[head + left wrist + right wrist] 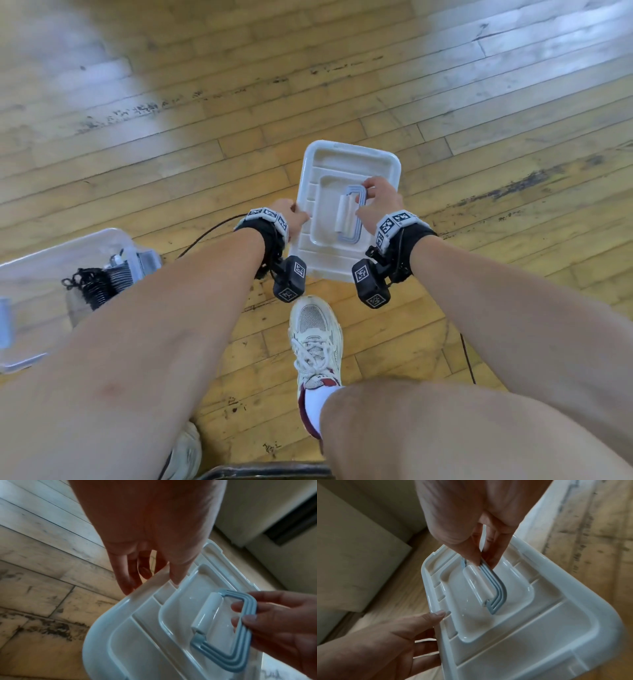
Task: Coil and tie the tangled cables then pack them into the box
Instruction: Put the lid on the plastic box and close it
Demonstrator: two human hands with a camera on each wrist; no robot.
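Worn yellow-brown wooden plank floor [342, 85], dark scuff streaks, pale glare patches. Directly on it: clear plastic storage box [41, 260] at left, black coiled cables [94, 286] inside; thin black cable [202, 236] trailing beside box; white laced sneaker [315, 339] planted near centre; second pale shoe [186, 452] at bottom edge.

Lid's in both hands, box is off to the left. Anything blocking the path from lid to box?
Nothing visible does. The lid hangs over bare floor, right hand pinching its blue handle, left hand on its edge. The open box with coiled cables sits left; only the left forearm crosses between.
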